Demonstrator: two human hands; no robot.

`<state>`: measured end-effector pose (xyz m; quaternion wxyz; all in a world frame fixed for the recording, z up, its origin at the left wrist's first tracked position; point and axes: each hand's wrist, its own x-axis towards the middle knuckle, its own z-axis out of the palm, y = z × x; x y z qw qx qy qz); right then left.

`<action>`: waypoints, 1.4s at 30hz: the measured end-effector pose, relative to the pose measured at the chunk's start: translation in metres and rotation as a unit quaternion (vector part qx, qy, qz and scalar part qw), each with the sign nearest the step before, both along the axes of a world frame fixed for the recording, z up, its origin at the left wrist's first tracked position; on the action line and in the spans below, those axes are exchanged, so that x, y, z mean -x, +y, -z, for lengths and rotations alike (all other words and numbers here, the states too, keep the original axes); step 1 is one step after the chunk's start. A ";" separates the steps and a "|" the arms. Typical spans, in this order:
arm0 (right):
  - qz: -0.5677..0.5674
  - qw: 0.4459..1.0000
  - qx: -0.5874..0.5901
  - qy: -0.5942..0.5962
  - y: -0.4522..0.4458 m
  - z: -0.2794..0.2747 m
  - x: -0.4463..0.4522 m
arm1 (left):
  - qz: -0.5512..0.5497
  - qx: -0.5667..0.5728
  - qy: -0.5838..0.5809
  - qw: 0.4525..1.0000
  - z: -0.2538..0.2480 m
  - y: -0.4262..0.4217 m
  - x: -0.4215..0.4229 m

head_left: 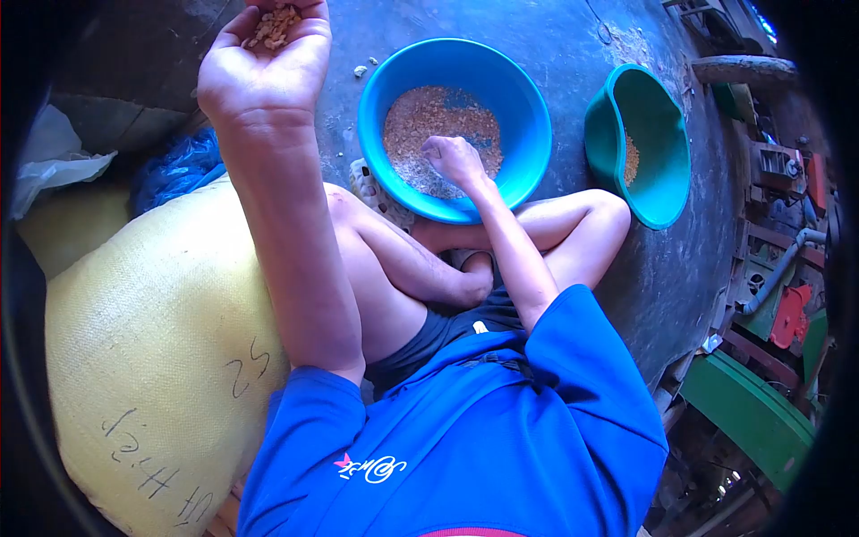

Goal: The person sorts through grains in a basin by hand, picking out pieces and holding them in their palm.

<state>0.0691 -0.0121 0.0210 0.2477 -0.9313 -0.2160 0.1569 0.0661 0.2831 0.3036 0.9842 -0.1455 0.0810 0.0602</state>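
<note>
so the left hand [265,72] is sitting up at far left, palm up, fingers curling around some grains [273,29]. the right hand [455,161] is hanging in the blue basin [530,103], looking curled in, but i can't tell if it's pinching anything. the coarse mix [425,115] is covering much of that basin's bottom. imo a tilting left palm could be dumping grains on the floor [573,54], since it's hovering left of the rim. a shifting right knee [613,210] could be knocking the green tub [660,215] just beside it.
</note>
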 end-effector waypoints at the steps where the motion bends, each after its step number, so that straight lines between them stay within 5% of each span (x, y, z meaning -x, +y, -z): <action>1: -0.008 1.000 -0.003 -0.001 0.002 0.002 -0.001 | -0.037 -0.030 0.014 0.999 -0.005 -0.005 0.001; 3: -0.018 0.999 0.031 -0.004 0.006 0.000 -0.001 | -0.112 -0.089 0.045 0.989 -0.018 -0.022 0.004; 10: -0.023 0.999 0.036 0.000 0.009 -0.003 0.000 | -0.109 -0.077 0.046 0.990 -0.021 -0.024 0.004; 18: 0.114 0.981 -0.077 0.134 0.004 -0.005 -0.008 | -0.115 -0.085 0.048 0.989 -0.022 -0.024 0.005; 24: 0.082 0.987 -0.107 0.091 0.010 0.002 -0.007 | -0.110 -0.086 0.047 0.989 -0.024 -0.026 0.006; 33: 0.004 0.999 0.012 0.046 0.027 0.008 -0.015 | -0.117 -0.087 0.049 0.988 -0.023 -0.023 0.006; 36: 0.025 0.997 -0.018 0.069 0.027 0.007 -0.014 | -0.110 -0.080 0.038 0.990 -0.021 -0.022 0.006; 40: 0.091 0.960 -0.244 0.105 0.018 0.045 -0.021 | -0.107 -0.086 0.033 0.990 -0.022 -0.022 0.007; 42: 0.118 0.874 -0.348 0.317 0.002 0.047 -0.030 | -0.106 -0.085 0.028 0.990 -0.021 -0.022 0.007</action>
